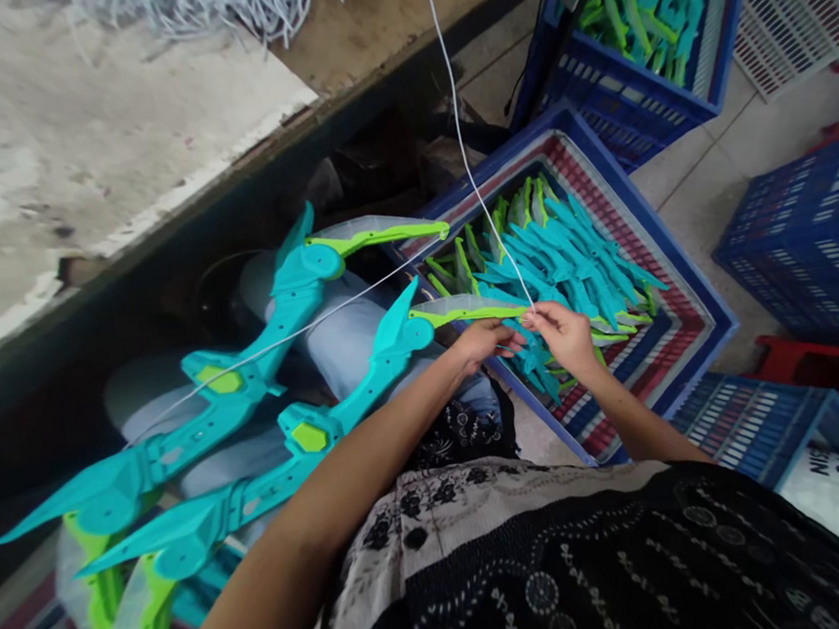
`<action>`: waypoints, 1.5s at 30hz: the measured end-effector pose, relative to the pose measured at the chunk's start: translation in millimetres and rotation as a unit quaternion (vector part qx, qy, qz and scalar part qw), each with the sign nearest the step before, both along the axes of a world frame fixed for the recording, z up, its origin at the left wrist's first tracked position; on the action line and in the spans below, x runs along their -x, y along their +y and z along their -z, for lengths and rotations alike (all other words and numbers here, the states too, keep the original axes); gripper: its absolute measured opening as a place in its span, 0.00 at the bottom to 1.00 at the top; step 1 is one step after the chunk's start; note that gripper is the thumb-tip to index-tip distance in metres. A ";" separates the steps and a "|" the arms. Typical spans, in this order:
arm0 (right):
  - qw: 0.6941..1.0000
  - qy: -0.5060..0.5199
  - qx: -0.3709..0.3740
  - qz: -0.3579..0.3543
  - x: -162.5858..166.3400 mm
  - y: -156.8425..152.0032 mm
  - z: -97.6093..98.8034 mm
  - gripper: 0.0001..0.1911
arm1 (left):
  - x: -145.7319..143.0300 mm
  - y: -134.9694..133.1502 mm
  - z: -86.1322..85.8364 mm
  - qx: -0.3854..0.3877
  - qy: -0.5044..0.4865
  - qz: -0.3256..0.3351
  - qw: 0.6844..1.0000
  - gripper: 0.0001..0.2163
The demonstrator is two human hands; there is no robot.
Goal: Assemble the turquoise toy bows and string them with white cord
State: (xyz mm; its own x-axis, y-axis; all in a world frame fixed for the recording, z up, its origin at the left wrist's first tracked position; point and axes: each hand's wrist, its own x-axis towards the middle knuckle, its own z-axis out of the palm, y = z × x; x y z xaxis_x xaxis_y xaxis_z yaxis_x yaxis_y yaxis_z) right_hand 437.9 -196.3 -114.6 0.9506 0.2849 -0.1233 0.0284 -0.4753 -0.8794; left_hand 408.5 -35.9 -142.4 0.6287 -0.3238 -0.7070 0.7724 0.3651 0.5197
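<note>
Two turquoise toy bows with lime-green tips lie across my lap. The farther toy bow [240,399] has a white string running from its right tip along its length. At the right tip of the nearer toy bow [340,410], my left hand [490,341] has its fingers curled around the green end. My right hand [562,336] pinches a white string [464,144] against that same tip. From there the string runs up to the edge of the worktable. The nearer bow's left end passes partly behind my left forearm.
A worktable [83,158] with a pile of white strings [217,9] stands at upper left. A lined blue crate [685,330] full of bow parts sits right of my knees. Another blue crate [614,107], a third crate [801,232] and a red plastic object [821,372] stand farther right.
</note>
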 end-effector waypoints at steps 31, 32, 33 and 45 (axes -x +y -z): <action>0.891 -0.244 0.262 -0.279 -73.4 11.0 1.1 0.31 | 299.4 160.3 -177.9 -0.293 -0.052 -0.663 0.687 0.19; 0.872 -0.260 0.279 -0.307 -77.9 20.0 -2.6 0.30 | 296.5 153.7 -172.6 -0.268 -0.064 -0.646 0.712 0.18; 0.854 -0.279 0.289 -0.331 -79.4 33.3 -7.4 0.28 | 292.1 147.1 -166.4 -0.249 -0.071 -0.624 0.738 0.17; 0.871 -0.230 0.208 -0.380 9.7 112.7 -33.8 0.14 | 298.8 127.6 -94.2 -0.272 0.044 -0.524 0.806 0.17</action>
State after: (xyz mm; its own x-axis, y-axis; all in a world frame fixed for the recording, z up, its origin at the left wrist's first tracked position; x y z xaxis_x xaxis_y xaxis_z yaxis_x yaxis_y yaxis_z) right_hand 428.2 -83.6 -80.9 0.4825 0.8756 -0.0222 0.7786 -0.4404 -0.4470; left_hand 109.7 91.6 -48.2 0.2960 0.7245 -0.6225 0.2312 0.5780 0.7826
